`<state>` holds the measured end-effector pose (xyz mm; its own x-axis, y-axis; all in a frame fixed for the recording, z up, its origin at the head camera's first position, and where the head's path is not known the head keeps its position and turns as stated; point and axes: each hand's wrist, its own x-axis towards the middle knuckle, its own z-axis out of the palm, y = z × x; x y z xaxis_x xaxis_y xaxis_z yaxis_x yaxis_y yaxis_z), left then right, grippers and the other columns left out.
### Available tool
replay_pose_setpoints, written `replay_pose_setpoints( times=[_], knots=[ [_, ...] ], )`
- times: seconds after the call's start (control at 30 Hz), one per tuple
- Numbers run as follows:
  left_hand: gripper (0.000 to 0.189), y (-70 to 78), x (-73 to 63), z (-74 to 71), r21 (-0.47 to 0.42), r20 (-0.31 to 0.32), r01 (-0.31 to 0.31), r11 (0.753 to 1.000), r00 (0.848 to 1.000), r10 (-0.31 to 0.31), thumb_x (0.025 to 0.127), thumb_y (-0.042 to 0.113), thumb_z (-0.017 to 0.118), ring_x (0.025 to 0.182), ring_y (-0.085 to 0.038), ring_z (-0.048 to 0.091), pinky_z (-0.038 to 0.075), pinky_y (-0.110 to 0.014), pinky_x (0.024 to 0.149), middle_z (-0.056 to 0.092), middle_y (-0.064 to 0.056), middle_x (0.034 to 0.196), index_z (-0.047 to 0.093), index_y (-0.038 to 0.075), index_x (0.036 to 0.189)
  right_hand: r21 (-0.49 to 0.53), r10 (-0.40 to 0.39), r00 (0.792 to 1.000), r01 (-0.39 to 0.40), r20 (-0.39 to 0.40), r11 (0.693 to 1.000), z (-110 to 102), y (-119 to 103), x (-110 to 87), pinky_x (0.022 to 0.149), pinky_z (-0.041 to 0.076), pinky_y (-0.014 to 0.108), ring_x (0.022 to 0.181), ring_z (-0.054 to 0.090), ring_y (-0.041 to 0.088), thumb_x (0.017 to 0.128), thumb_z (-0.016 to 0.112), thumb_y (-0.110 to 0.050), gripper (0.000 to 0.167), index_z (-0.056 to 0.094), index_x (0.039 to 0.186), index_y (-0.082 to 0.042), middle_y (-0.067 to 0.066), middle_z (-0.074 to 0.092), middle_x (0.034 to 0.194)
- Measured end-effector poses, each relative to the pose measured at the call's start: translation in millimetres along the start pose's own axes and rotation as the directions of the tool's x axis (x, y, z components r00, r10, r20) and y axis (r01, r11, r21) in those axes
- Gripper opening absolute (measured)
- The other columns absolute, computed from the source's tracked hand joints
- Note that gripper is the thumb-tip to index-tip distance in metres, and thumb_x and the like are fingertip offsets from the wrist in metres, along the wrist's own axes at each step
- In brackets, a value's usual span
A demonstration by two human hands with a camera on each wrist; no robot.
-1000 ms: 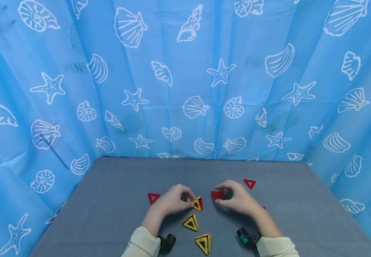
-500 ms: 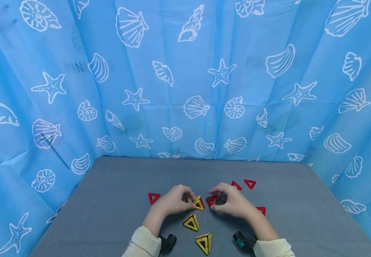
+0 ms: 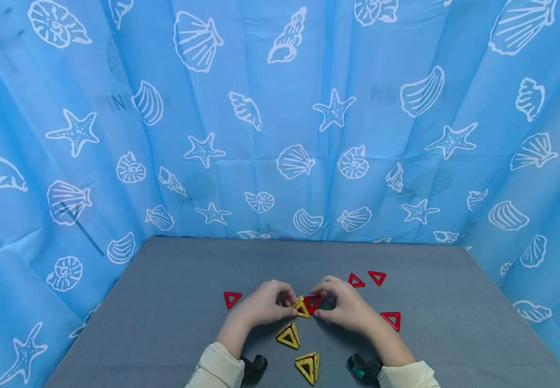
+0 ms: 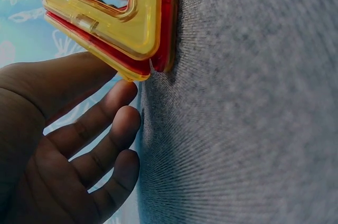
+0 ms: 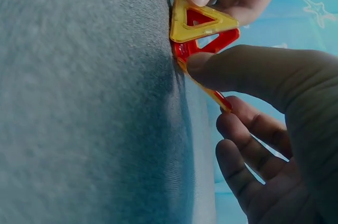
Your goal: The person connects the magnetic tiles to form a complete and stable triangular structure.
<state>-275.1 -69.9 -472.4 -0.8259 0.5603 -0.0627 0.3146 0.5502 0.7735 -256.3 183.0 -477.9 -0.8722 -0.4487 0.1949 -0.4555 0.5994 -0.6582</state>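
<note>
In the head view my left hand (image 3: pixel 262 304) pinches a yellow triangular magnetic tile (image 4: pixel 138 39) standing tilted against red tile pieces in a small pyramid-like shape. My right hand (image 3: pixel 345 306) pinches a red triangular tile (image 3: pixel 307 305) against its right side, and the two pieces appear to touch. From the right wrist, my right thumb presses on the red tile's face, while a thin yellow and red edge (image 5: pixel 209 91) runs below it. Nearer the body stand a yellow pyramid-like piece (image 3: pixel 280 339) and another yellow one (image 3: pixel 313 372).
Loose red triangles lie flat on the grey cloth-covered table (image 3: pixel 182 323): one left (image 3: pixel 227 301), one far right (image 3: pixel 380 278), one beside it (image 3: pixel 352 282), and one by the right forearm (image 3: pixel 396 322). A blue shell-print curtain (image 3: pixel 270 161) hangs behind the table.
My right hand has moved left, bringing the red tile up against the yellow piece. Red triangles behind the right hand and forearm have come into view. The left hand stays nearly still.
</note>
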Motion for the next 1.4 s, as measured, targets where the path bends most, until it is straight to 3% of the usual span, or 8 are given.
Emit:
replay_pose_setpoints(
  times=[0.2, 0.4, 0.57, 0.77, 1.03, 1.4],
  knots=[
    [0.007, -0.6, 0.7, 0.4, -0.001, 0.005, 0.003, 1.000, 1.000, -0.003, 0.094, 0.019, 0.082, 0.077, -0.008, 0.062, 0.050, -0.027, 0.071, 0.069, 0.008, 0.086, 0.076, 0.018, 0.096, 0.018, -0.014, 1.000, 0.015, -0.021, 1.000, 1.6, -1.9, -0.3, 0.081, 0.056, 0.030, 0.098, 0.064, 0.021, 0.086, 0.087, -0.008, 0.031, 0.078, 0.115, -0.012, 0.001, 0.069, 0.111],
    [0.006, -0.7, 1.4, 0.5, 0.007, 0.004, -0.012, 1.000, 1.000, 0.012, 0.094, 0.018, 0.082, 0.077, -0.007, 0.062, 0.050, -0.027, 0.071, 0.069, 0.008, 0.085, 0.076, 0.017, 0.096, 0.106, -0.061, 0.997, 0.066, -0.047, 0.992, 2.6, -2.7, 0.1, 0.084, 0.061, 0.034, 0.098, 0.071, 0.023, 0.089, 0.083, -0.005, 0.026, 0.077, 0.114, -0.008, 0.005, 0.072, 0.112],
    [0.006, -0.6, 1.7, 0.3, 0.011, 0.001, -0.021, 1.000, 1.000, 0.021, 0.095, 0.018, 0.082, 0.077, -0.007, 0.061, 0.049, -0.027, 0.072, 0.069, 0.008, 0.086, 0.076, 0.017, 0.097, 0.184, -0.062, 0.998, 0.065, -0.026, 0.981, 3.0, -2.5, 0.8, 0.086, 0.062, 0.036, 0.096, 0.072, 0.020, 0.093, 0.081, -0.007, 0.023, 0.076, 0.116, -0.007, 0.009, 0.073, 0.113],
    [0.007, -1.2, 1.9, 0.7, 0.011, 0.004, -0.017, 1.000, 1.000, 0.017, 0.095, 0.019, 0.082, 0.078, -0.007, 0.061, 0.049, -0.027, 0.072, 0.068, 0.008, 0.086, 0.076, 0.017, 0.096, 0.230, -0.071, 0.997, 0.066, 0.011, 0.971, 3.1, -3.0, -0.7, 0.079, 0.059, 0.029, 0.093, 0.071, 0.015, 0.097, 0.078, -0.012, 0.020, 0.076, 0.116, -0.008, 0.011, 0.074, 0.113],
    [0.008, -0.4, 1.1, 1.1, -0.001, 0.000, -0.008, 1.000, 1.000, 0.008, 0.094, 0.018, 0.082, 0.078, -0.008, 0.061, 0.049, -0.027, 0.071, 0.068, 0.007, 0.086, 0.075, 0.016, 0.096, 0.240, -0.053, 0.997, 0.040, 0.048, 0.970, 6.3, -4.4, -0.2, 0.074, 0.058, 0.027, 0.091, 0.071, 0.013, 0.097, 0.077, -0.010, 0.019, 0.075, 0.115, -0.007, 0.010, 0.075, 0.110],
    [0.009, 1.4, 0.0, 1.4, 0.011, -0.006, -0.005, 1.000, 1.000, 0.005, 0.094, 0.021, 0.083, 0.077, -0.007, 0.061, 0.049, -0.027, 0.071, 0.068, 0.008, 0.085, 0.074, 0.018, 0.094, 0.198, -0.027, 0.999, 0.021, 0.028, 0.980, 9.7, -6.6, 2.0, 0.077, 0.058, 0.027, 0.091, 0.072, 0.014, 0.097, 0.077, -0.013, 0.015, 0.076, 0.112, -0.009, 0.006, 0.075, 0.106]
  ],
)
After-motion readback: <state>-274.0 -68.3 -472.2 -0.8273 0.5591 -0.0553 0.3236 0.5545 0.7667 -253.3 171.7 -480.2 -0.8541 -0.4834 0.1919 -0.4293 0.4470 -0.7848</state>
